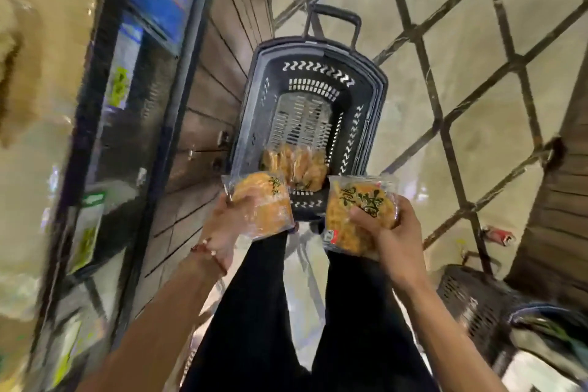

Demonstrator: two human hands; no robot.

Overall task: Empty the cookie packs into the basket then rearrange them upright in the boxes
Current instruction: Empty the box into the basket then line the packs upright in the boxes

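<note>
You look down on a beige floor (477, 25) crossed by dark diagonal lines (424, 51). Wood-slat panelling (206, 89) runs along its left edge under blurred shelves (133, 79); another wooden unit (563, 194) stands right.

Warm, dimmish indoor light. Motion blur smears the shelves (127, 89) left of the basket (366, 95), itself fairly sharp. Floor (477, 41) lines right of it bow from wide-angle distortion. The cookie packs (259, 205) below it glint faintly.

The basket (378, 99) was dark, matt plastic, pierced with slots. The left cookie pack (264, 210) and right cookie pack (359, 216) wore clear, glossy, crinkled film. The floor (477, 41) shone like polished stone; the shelf panel (216, 73) looked like grooved wood.
</note>
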